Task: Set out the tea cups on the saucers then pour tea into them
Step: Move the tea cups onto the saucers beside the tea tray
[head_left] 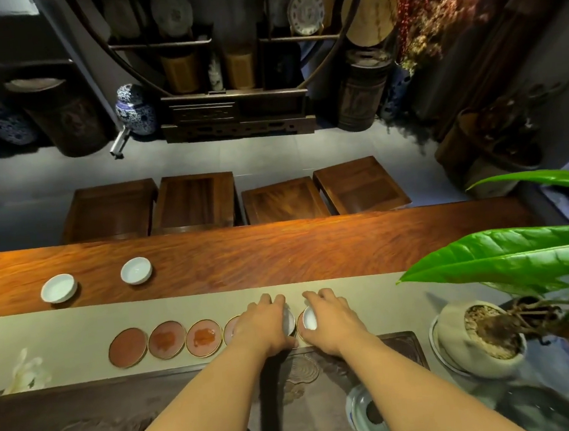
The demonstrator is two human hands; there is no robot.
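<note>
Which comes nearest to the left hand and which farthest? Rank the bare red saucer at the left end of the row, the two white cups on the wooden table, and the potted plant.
From the left hand:
1. Red saucer, left end of the row on the runner.
2. Right white cup, on the wood, up and left.
3. Potted plant, at the right.
4. Left white cup, far left.

Potted plant, four wooden stools, blue-white jar

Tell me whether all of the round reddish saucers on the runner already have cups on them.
No: three round reddish saucers at the left of the row lie bare, while two white porcelain cups sit apart on the wooden tabletop.
</note>
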